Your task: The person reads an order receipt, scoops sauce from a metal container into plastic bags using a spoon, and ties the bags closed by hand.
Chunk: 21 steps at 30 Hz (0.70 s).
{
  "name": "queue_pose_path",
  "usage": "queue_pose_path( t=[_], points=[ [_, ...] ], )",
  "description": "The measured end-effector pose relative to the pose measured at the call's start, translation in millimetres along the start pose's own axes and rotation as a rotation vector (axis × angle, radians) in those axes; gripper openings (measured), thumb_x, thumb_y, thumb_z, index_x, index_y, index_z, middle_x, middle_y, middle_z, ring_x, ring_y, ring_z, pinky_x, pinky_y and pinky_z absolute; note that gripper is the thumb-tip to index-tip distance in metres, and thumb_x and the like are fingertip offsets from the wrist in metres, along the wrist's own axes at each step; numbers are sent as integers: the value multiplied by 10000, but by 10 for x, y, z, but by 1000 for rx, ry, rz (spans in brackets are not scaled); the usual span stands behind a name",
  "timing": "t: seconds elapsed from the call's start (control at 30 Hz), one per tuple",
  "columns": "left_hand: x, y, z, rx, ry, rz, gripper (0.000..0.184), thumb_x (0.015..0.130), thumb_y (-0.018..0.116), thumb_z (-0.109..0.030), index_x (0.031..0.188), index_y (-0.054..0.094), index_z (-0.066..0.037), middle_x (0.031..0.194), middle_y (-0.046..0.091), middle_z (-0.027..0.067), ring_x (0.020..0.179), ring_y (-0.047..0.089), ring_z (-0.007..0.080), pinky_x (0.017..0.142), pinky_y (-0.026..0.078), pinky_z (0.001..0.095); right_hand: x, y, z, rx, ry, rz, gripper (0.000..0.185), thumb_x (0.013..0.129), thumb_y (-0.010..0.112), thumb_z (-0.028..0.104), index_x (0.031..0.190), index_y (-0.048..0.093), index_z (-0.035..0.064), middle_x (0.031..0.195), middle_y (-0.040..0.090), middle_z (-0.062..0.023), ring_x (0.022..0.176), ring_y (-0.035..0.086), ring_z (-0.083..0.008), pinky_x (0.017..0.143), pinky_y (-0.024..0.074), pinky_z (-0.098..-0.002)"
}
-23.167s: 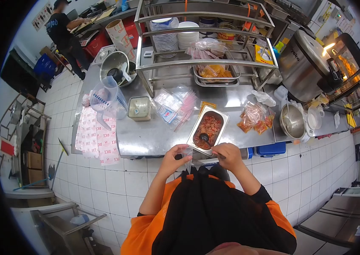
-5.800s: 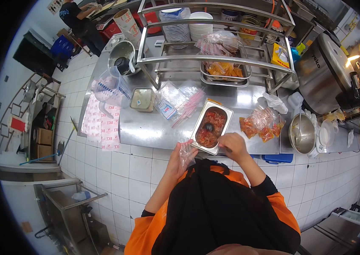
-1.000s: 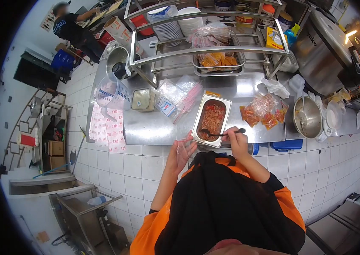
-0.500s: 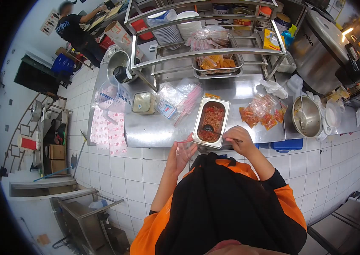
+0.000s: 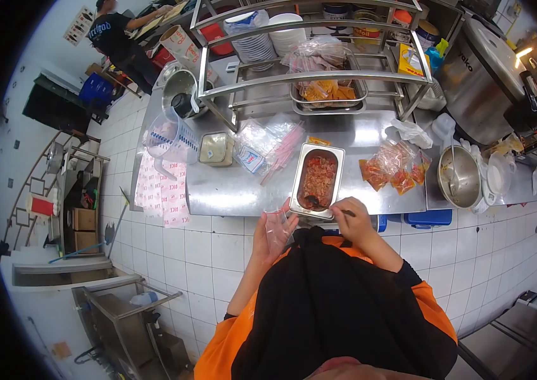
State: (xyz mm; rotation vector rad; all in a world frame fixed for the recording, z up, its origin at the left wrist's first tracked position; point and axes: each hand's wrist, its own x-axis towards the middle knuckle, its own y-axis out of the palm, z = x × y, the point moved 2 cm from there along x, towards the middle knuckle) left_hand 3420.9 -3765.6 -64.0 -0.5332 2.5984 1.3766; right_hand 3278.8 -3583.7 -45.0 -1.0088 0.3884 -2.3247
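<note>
My left hand [image 5: 262, 244] holds a clear plastic zip bag [image 5: 278, 229] with a red strip along its top, just left of the pan's near end. A deep rectangular steel pan [image 5: 342, 170] stands at the counter's front edge, partly filled with chunky red-brown food [image 5: 318, 175]. In my right hand [image 5: 358, 223], closed fingers grip the handle of a dark spoon [image 5: 312, 202]. The spoon's bowl is down in the food at the near end of the pan. Filled bags [image 5: 392, 166] of reddish food lie to the right, and flat clear bags [image 5: 268, 147] to the left.
A steel rack [image 5: 319, 80] spans the counter's back, with a tray [image 5: 328, 107] of bagged food under it. A square tin [image 5: 216, 149] and a clear jug [image 5: 170, 136] stand left. At right are a metal bowl [image 5: 458, 177] and a large cooker [image 5: 493, 79]. Another person [image 5: 123, 44] works far left.
The spoon's bowl has moved toward the near end of the pan and sits deeper in the food. My left hand has turned, so more of the clear bag shows.
</note>
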Motion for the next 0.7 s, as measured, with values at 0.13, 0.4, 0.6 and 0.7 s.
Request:
queue_pose_path(
  t=[0.13, 0.4, 0.6, 0.7],
  points=[
    [-25, -34, 46, -34, 7, -28, 729, 931, 478, -512, 1386, 315, 34, 1474, 329, 118, 1327, 355, 318, 1115, 295, 400, 57, -59, -76, 35, 3, 50, 19, 793, 628, -3, 805, 613, 1, 797, 627, -105, 697, 606, -294, 634, 483, -375],
    [-9, -87, 124, 0, 17, -89, 735, 927, 489, -512, 1376, 331, 48, 1394, 419, 126, 1268, 423, 324, 1092, 329, 411, -98, 113, -151, 377, 568, -113, 255, 944, 523, 110, 760, 608, -44, 751, 615, -65, 682, 602, -154, 612, 472, -280],
    [3, -91, 144, -21, -17, -103, 763, 911, 498, -532, 1376, 330, 50, 1363, 442, 143, 1256, 433, 347, 1078, 341, 438, -173, 63, -535, 685, 785, -342, 315, 1014, 425, 258, 904, 575, 4, 702, 595, -49, 617, 548, -85, 596, 455, -221],
    [8, -118, 127, -94, -38, -52, 773, 910, 525, -513, 1397, 301, 44, 1399, 402, 151, 1294, 396, 361, 1100, 327, 441, -281, 61, -725, 790, 974, -418, 312, 1009, 432, 269, 923, 576, 6, 718, 617, -67, 637, 576, -117, 655, 481, -224]
  ],
)
